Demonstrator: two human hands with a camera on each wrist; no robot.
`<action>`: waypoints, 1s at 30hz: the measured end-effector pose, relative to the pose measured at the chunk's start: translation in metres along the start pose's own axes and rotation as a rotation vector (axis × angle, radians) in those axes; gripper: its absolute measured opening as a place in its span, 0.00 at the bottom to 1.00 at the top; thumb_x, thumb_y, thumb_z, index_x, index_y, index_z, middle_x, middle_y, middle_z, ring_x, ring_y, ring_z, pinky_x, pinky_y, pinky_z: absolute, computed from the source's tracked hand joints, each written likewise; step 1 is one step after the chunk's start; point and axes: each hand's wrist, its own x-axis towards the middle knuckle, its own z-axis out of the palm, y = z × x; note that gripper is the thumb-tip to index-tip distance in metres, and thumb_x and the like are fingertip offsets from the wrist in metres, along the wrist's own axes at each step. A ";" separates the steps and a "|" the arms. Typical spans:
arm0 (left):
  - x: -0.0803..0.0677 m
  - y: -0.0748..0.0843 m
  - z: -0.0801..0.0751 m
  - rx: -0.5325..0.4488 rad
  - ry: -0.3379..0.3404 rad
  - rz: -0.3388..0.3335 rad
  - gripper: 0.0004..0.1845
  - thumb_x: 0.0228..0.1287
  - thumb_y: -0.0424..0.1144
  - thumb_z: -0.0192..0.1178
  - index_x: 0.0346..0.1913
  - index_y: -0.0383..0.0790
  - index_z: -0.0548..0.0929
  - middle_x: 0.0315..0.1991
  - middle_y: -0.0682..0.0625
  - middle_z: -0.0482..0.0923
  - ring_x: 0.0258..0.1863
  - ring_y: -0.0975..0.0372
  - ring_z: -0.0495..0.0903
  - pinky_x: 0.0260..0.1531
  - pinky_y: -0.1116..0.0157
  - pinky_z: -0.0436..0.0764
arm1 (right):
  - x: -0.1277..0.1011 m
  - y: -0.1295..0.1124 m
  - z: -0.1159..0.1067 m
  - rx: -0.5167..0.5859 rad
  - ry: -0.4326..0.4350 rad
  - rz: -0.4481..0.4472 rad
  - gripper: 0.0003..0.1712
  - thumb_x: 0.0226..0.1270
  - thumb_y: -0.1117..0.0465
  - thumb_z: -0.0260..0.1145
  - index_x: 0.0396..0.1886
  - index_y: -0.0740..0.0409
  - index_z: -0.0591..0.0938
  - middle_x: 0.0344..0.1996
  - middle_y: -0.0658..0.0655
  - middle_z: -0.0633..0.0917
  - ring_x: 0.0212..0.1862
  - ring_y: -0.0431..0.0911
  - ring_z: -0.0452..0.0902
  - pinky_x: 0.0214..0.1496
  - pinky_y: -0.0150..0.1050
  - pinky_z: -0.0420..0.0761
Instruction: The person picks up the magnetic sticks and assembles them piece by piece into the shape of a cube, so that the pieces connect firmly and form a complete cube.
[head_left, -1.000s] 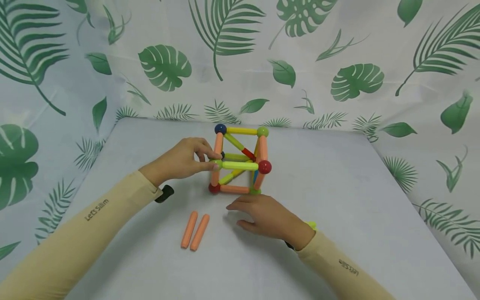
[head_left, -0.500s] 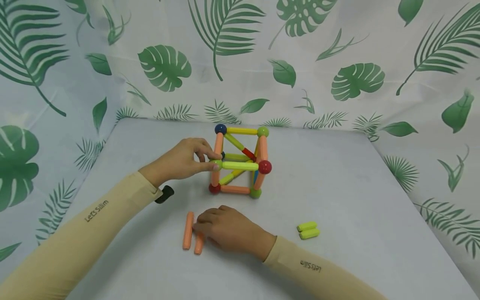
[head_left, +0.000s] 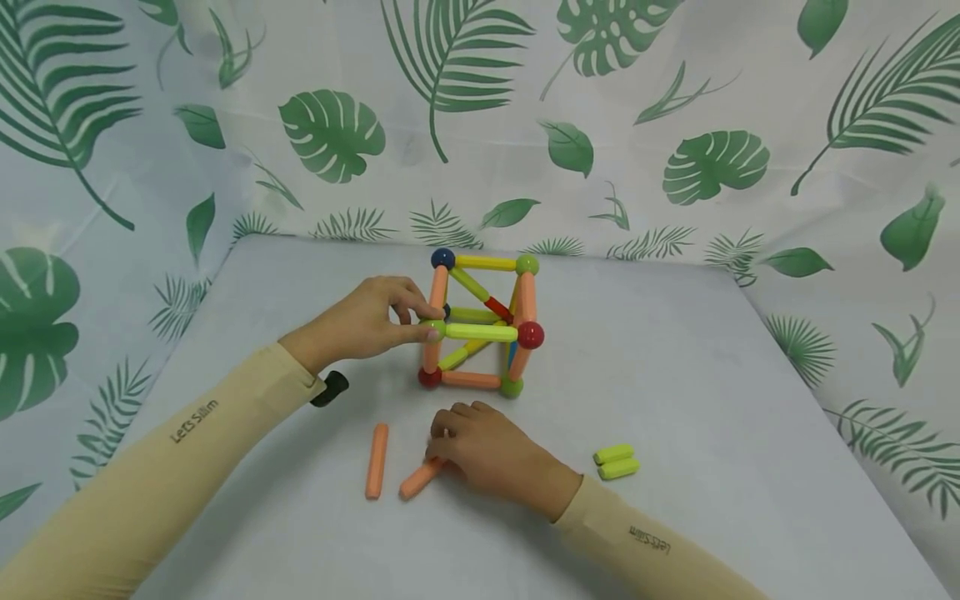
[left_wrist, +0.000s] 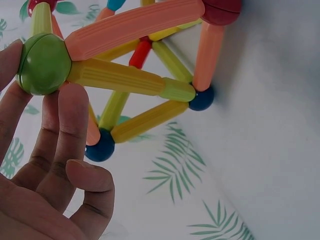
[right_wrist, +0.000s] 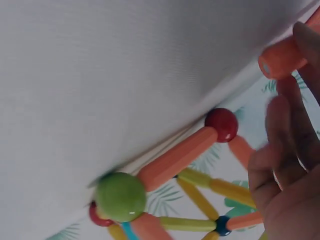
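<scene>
Head view: left hand point(head_left: 360, 321) pinching green ball point(head_left: 432, 329) on cube point(head_left: 480, 325), mid-tabletop point(head_left: 675, 375); right hand point(head_left: 487, 450) gripping orange stick point(head_left: 418, 480) before it.
Left wrist: fingertips point(left_wrist: 72, 105) on ball point(left_wrist: 44, 64).
Right wrist: fingers point(right_wrist: 287, 130) curled round stick point(right_wrist: 280, 57).

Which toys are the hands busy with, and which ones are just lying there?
Busy with:
- stick-and-ball cube, left hand pinching its green ball
- orange stick in right hand

Lying about:
- other orange stick
- two green sticks
</scene>
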 end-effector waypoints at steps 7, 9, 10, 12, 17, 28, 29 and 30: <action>0.000 0.002 0.001 0.010 0.000 -0.007 0.18 0.64 0.47 0.71 0.55 0.47 0.89 0.43 0.56 0.81 0.38 0.60 0.77 0.39 0.58 0.77 | -0.017 0.016 -0.005 0.127 0.170 0.069 0.09 0.62 0.57 0.77 0.42 0.46 0.88 0.37 0.44 0.81 0.39 0.40 0.77 0.45 0.36 0.79; 0.000 0.003 0.001 0.013 -0.001 -0.015 0.18 0.64 0.47 0.72 0.54 0.48 0.89 0.43 0.56 0.81 0.39 0.60 0.76 0.39 0.58 0.76 | -0.022 0.019 -0.007 0.168 0.186 0.115 0.11 0.61 0.56 0.78 0.43 0.47 0.88 0.37 0.44 0.82 0.37 0.38 0.78 0.42 0.35 0.80; 0.000 0.002 0.001 0.013 -0.002 -0.019 0.18 0.64 0.48 0.71 0.55 0.48 0.89 0.43 0.56 0.81 0.39 0.60 0.77 0.38 0.58 0.77 | -0.024 0.020 -0.008 0.188 0.193 0.139 0.11 0.62 0.56 0.77 0.44 0.47 0.87 0.38 0.44 0.82 0.37 0.38 0.78 0.40 0.35 0.80; 0.000 0.002 0.001 0.011 -0.004 -0.023 0.18 0.64 0.48 0.71 0.55 0.48 0.89 0.44 0.56 0.81 0.39 0.60 0.77 0.38 0.58 0.77 | -0.029 0.022 -0.009 0.236 0.214 0.191 0.12 0.63 0.55 0.76 0.46 0.47 0.86 0.40 0.43 0.83 0.35 0.37 0.79 0.38 0.34 0.80; 0.000 0.002 0.001 0.013 -0.003 -0.020 0.18 0.64 0.47 0.71 0.55 0.48 0.89 0.44 0.56 0.81 0.39 0.61 0.78 0.39 0.58 0.77 | -0.037 0.028 -0.008 0.339 0.302 0.324 0.17 0.68 0.54 0.72 0.56 0.44 0.84 0.45 0.41 0.85 0.34 0.34 0.78 0.33 0.31 0.78; 0.000 0.003 0.001 0.008 -0.011 -0.036 0.18 0.64 0.47 0.71 0.55 0.48 0.89 0.45 0.56 0.81 0.41 0.60 0.78 0.39 0.58 0.77 | -0.026 0.033 -0.010 0.086 0.484 0.377 0.16 0.62 0.57 0.77 0.49 0.55 0.86 0.34 0.49 0.87 0.24 0.38 0.79 0.24 0.31 0.77; 0.001 0.004 0.001 0.010 -0.010 -0.033 0.18 0.64 0.47 0.71 0.55 0.48 0.89 0.45 0.56 0.81 0.40 0.60 0.78 0.39 0.58 0.77 | -0.024 0.033 -0.010 0.063 0.482 0.384 0.17 0.62 0.57 0.77 0.48 0.56 0.86 0.34 0.50 0.87 0.23 0.39 0.78 0.23 0.30 0.76; 0.001 0.004 0.001 0.012 -0.010 -0.029 0.18 0.64 0.46 0.71 0.55 0.48 0.89 0.45 0.56 0.81 0.40 0.60 0.78 0.39 0.58 0.78 | -0.021 0.033 -0.010 0.046 0.480 0.392 0.17 0.62 0.57 0.77 0.48 0.56 0.86 0.33 0.50 0.87 0.21 0.39 0.76 0.21 0.30 0.74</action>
